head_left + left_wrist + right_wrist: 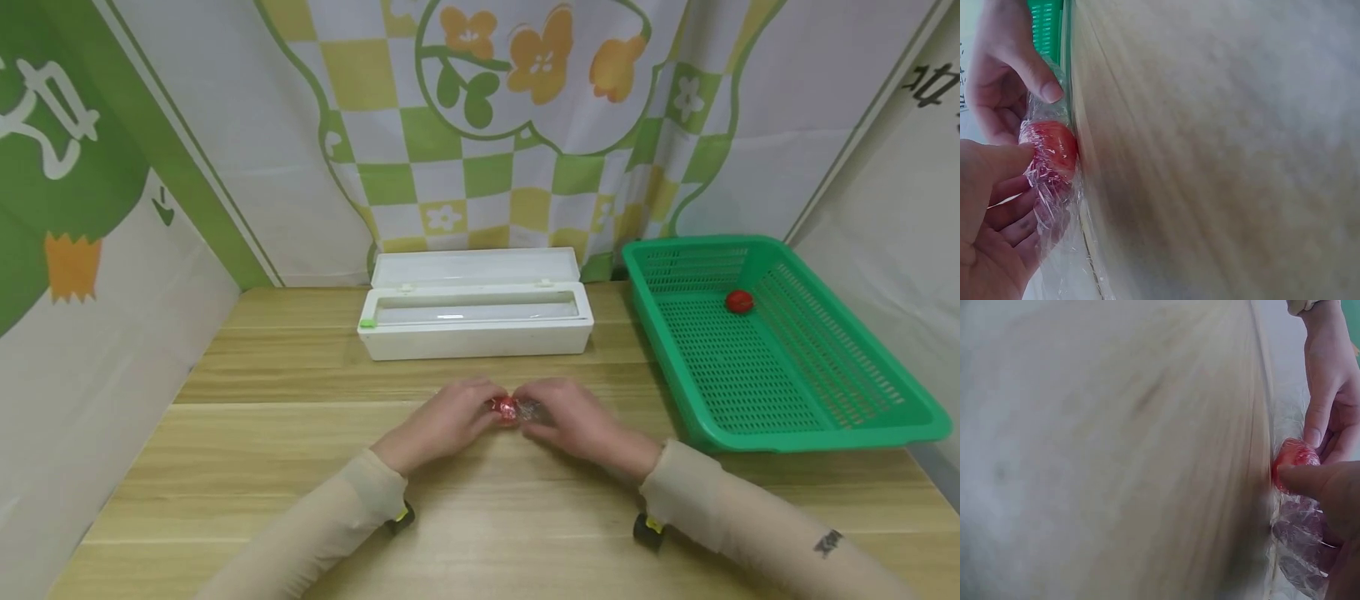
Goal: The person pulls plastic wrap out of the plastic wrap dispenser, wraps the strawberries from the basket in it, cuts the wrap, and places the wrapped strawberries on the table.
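A small round red fruit (507, 410), tomato-like, lies in clear plastic wrap (1054, 206) at the middle of the table, between both hands. My left hand (450, 417) grips it from the left, thumb against the red side and fingers curled behind the wrap. From the right, my right hand (577, 421) pinches the loose, crumpled wrap; in the right wrist view its thumb (1304, 479) also presses the fruit (1297, 452). Bunched film spreads out at both sides of the fruit. The fingers of each hand are partly hidden by the film and the fruit.
Behind the hands stands a white wrap dispenser box (476, 342), lid raised, with a roll of film (480, 313) inside. At the right sits a green plastic basket (750, 439) holding another red piece (739, 302). A patterned curtain (525, 192) hangs behind the wooden table (300, 467).
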